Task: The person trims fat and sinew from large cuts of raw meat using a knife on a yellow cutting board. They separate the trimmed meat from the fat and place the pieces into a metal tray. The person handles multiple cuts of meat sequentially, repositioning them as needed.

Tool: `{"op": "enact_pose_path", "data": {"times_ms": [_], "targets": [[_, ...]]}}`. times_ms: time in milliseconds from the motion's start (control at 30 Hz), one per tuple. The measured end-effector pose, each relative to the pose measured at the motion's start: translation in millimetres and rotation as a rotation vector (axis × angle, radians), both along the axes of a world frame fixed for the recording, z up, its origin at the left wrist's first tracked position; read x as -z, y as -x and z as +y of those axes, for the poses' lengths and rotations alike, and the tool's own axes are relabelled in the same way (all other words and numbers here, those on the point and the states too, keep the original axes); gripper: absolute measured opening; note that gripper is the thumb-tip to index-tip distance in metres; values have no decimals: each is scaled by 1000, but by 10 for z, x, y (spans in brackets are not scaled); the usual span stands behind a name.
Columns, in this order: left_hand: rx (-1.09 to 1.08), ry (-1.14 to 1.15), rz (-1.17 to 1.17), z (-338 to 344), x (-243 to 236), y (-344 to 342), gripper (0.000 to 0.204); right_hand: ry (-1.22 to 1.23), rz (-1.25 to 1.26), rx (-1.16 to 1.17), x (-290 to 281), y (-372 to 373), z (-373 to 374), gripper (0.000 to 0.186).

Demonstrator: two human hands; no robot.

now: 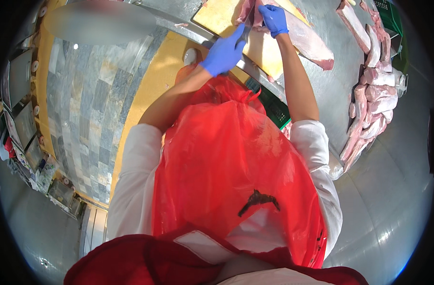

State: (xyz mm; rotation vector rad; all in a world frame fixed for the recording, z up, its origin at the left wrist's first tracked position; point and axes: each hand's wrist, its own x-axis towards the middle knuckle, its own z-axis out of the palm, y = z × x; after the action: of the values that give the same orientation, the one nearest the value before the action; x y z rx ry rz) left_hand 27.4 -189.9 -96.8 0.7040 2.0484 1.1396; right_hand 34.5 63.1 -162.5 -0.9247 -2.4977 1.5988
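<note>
Near the top centre, my left hand point(221, 54) in a blue glove is closed around what looks like a knife, its thin blade point(248, 23) angled up into pink meat point(244, 10). My right hand point(273, 20), also gloved, is closed on the meat just right of the blade; its fingertips are partly hidden. The meat lies on a yellow cutting board point(210, 16), beside a long pale slab of meat point(312, 50) that reaches off the board's right side.
The steel table point(333, 99) carries a row of meat pieces point(376, 102) along its right. Green crates point(274, 107) show below the table edge and at the upper right. My red apron point(226, 161) fills the middle. Grey tiled floor point(89, 109) with a yellow border lies left.
</note>
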Motion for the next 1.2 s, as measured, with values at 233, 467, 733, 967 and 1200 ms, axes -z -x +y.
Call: {"op": "enact_pose_path", "data": {"times_ms": [233,467,733,967,1200], "targets": [[-8,-67,-68,85,-6,-66,60,122,147,76,202,-82,319,28],[-8,-31,-52,-434,-70,-424,60,220,183,157,-57,-185,238,21],[-184,-44,20,79,5,131,57,654,393,473,-18,-268,246,8],[-144,-54,170,541,91,173,56,693,424,481,163,-308,371,7],[-103,-59,-5,119,-21,-307,55,453,326,256,338,-331,494,19]]}}
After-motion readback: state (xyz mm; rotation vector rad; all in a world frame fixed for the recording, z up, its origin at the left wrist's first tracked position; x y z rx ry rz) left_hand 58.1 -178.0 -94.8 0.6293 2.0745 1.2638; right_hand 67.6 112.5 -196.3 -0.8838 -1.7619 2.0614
